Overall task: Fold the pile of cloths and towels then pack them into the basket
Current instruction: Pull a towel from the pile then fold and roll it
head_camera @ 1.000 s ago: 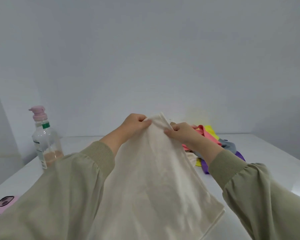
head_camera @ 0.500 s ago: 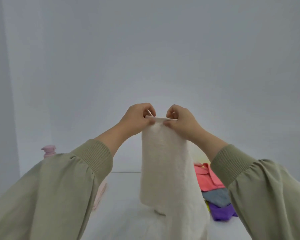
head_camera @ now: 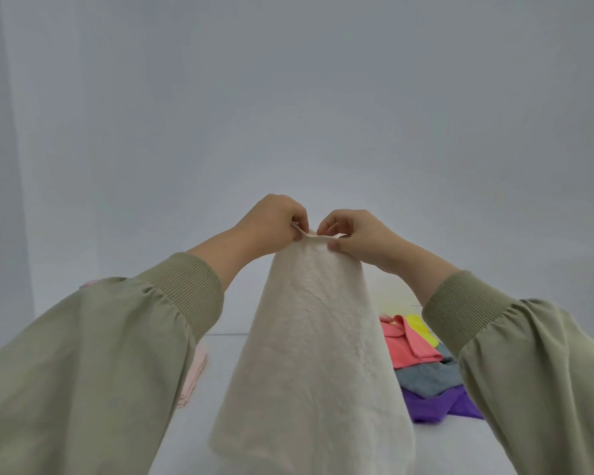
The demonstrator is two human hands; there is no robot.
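The left hand (head_camera: 275, 222) and the right hand (head_camera: 354, 240) are together in the middle of the frame. Each one pinches the top edge of the cream terry towel (head_camera: 316, 354) between thumb and curled fingers. The towel hangs straight down from them and becomes wider toward the bottom edge of the frame. Its lower end is above the white surface (head_camera: 460, 450), or on it; I cannot tell which.

Half a second ago a short flat piece of the edge was stretched between the hands. Now they are nearly touching, and the edge between them is bunched. One second ago the hands were lower and the towel was sloping toward the camera.

On the right of the towel lies the pile of cloths on the surface: a coral pink cloth (head_camera: 408, 344), a yellow cloth (head_camera: 422, 329) behind it, a grey-blue cloth (head_camera: 429, 375) and a purple cloth (head_camera: 432, 402). At the left, a pale pink folded cloth (head_camera: 194, 375) shows beside the olive green sleeve (head_camera: 100, 354).
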